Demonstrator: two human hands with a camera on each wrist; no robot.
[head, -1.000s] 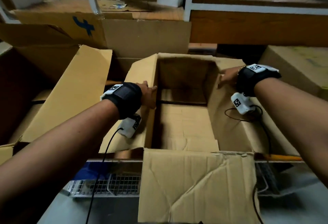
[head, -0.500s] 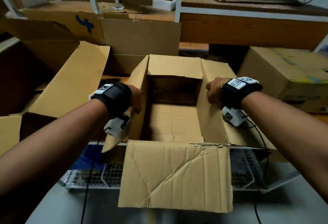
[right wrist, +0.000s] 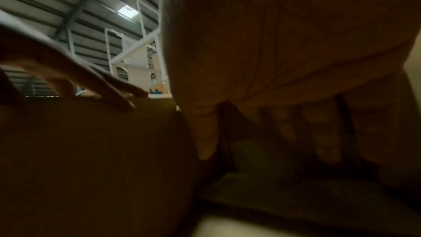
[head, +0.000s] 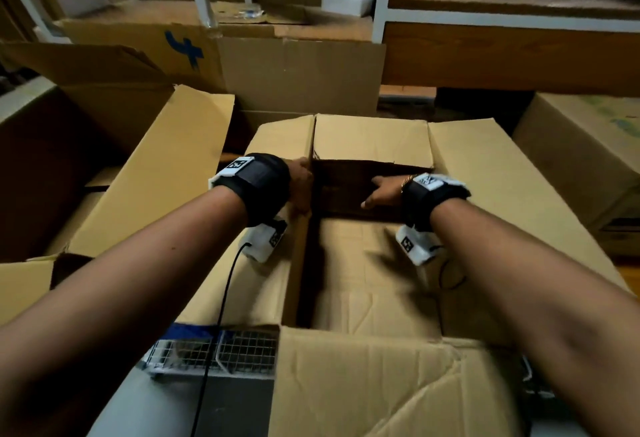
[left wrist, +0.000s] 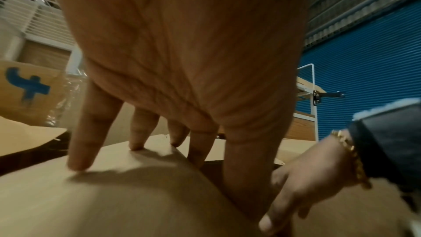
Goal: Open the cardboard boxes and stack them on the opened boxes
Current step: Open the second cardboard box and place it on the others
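Head view shows the right hand (head: 382,190) has quit the right flap (head: 502,194) and reaches flat, holding nothing, to the far wall (head: 343,183) inside the cardboard box (head: 363,298) at centre, the left hand (head: 301,185) pressing splayed fingers (left wrist: 91,129) on its left flap (head: 249,294), so it looks open, not yet stacked.

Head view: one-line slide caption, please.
Open box: left hand rests on its left flap, right hand reaches inside.

Right hand (right wrist: 284,51) down inside dim cardboard box (right wrist: 91,159), blurred left hand (right wrist: 68,73) on its edge, white rack (right wrist: 136,47) behind
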